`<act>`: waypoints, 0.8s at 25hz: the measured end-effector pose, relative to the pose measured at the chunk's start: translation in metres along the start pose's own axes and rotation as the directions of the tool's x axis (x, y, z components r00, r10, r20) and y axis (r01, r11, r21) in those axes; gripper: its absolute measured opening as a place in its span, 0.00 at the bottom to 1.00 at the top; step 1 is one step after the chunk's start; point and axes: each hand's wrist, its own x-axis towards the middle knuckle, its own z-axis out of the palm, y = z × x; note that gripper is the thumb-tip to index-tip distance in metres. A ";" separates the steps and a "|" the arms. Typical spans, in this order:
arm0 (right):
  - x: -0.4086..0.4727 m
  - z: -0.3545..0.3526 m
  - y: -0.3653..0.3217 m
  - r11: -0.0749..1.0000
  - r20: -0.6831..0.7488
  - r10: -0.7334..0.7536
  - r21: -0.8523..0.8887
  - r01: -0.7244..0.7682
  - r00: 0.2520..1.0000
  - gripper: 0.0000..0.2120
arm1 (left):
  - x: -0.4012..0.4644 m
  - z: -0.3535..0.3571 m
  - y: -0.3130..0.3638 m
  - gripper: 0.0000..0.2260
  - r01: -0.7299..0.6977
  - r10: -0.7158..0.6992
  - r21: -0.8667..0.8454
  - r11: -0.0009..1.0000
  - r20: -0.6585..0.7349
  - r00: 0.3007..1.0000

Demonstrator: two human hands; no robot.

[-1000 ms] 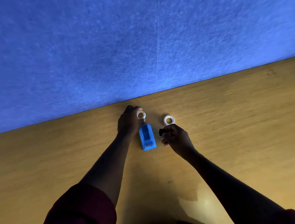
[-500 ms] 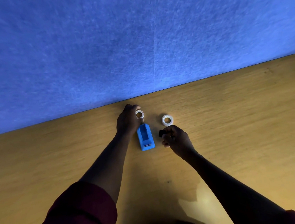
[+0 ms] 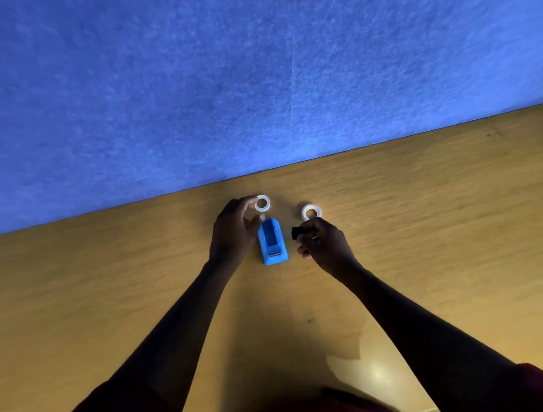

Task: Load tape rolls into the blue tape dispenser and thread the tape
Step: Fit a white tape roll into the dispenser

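the blue tape dispenser (image 3: 272,245) is lying between both hands. the left hand (image 3: 233,233) is curling loosely beside it, fingertips touching a tape roll (image 3: 262,203). the right hand (image 3: 323,245) is pinching a small black piece (image 3: 296,232).

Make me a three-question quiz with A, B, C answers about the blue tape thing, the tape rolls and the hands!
1. Where is the blue tape dispenser?
A. Between the two hands
B. On the blue wall
C. At the table's far right end

2. How many white tape rolls are there?
A. One
B. Two
C. Four

3. What is the right hand holding?
A. A tape roll
C. Nothing
B. A small black piece

Answers:
1 A: it lies on the wooden table with the left hand on one side and the right hand on the other.
2 B: one roll lies by the left fingertips, another just beyond the right hand.
3 B: a small black piece sticks out of its fingers.
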 end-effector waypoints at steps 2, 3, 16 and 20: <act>-0.003 0.001 -0.005 1.000 0.012 -0.020 -0.013 0.020 1.000 0.06 | -0.024 -0.002 0.006 0.16 -0.023 0.023 -0.061 0.998 0.008 1.000; -0.005 0.002 -0.007 0.999 0.019 -0.032 -0.018 0.033 0.999 0.06 | -0.034 -0.002 0.009 0.16 -0.035 0.037 -0.084 0.996 0.014 0.999; -0.011 0.011 -0.007 0.989 0.124 -0.129 -0.057 0.137 0.984 0.06 | -0.062 -0.004 0.031 0.18 0.025 0.003 -0.228 0.973 0.122 0.993; -0.003 0.010 -0.002 0.980 0.175 -0.155 -0.094 0.173 0.972 0.07 | -0.058 0.002 0.026 0.13 0.073 -0.041 -0.235 0.969 0.137 0.990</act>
